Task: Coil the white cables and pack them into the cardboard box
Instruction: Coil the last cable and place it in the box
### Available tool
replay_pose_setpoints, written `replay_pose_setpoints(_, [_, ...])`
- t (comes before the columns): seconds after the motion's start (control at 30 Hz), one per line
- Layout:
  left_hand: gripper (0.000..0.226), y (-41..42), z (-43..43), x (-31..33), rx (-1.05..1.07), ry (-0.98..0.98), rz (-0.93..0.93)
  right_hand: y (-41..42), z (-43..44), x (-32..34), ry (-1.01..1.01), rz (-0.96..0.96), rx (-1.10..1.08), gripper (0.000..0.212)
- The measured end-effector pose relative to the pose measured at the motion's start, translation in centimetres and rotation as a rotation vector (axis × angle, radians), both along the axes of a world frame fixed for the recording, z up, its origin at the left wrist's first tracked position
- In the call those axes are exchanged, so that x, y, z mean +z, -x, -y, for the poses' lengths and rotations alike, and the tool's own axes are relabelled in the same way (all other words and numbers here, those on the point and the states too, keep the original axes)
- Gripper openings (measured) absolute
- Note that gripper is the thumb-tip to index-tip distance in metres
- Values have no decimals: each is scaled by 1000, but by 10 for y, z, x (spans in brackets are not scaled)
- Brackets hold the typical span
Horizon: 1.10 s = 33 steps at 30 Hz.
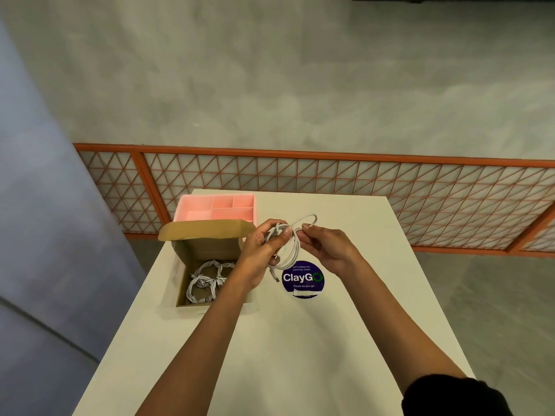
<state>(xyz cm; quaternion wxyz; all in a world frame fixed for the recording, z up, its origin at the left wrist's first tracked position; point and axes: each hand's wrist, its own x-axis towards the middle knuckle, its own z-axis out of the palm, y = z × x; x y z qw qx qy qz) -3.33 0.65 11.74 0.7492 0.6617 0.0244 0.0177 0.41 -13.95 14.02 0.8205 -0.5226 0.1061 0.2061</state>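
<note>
Above the white table [270, 349], the left hand [259, 252] gripped a half-coiled white cable [293, 250], its loops hanging over a purple ClayGo sticker [303, 279]. The right hand [329, 250] pinched the cable's loose end. To the left, the open cardboard box [210, 246] held coiled cables [204, 280]. A pink divided tray [216, 207] stood just behind it.

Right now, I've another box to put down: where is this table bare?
Bare table runs from the sticker to the right edge, and across the near end around the forearms. Crowded: far left, where the cardboard box sits in front of the pink tray, and the middle, where the left hand and right hand hold a cable.
</note>
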Motion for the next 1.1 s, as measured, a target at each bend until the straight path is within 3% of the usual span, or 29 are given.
replay_pose_setpoints(0.13, [4,-1,1,3,5,90,5,0,-1,0,34,-73,191,10])
replay_pose_setpoints(0.3, [4,-6,-3,-2,90,-33,22,3,-1,-1,243,106,323,15])
replay_pose_setpoints(0.53, [7,-12,-1,2,187,-108,51,7,-3,1,255,244,449,17])
replay_pose_setpoints(0.67, [8,-14,1,-2,206,-93,76,8,-3,9,552,465,403,19])
replay_pose_setpoints(0.77, [10,-15,2,-5,254,-150,92,7,-6,13,778,526,255,20])
replay_pose_setpoints(0.87, [9,-18,5,-6,278,-191,155,9,-12,17,850,512,173,19])
replay_pose_setpoints(1.1, [6,-21,10,-7,354,-247,256,9,-10,27,914,453,267,12])
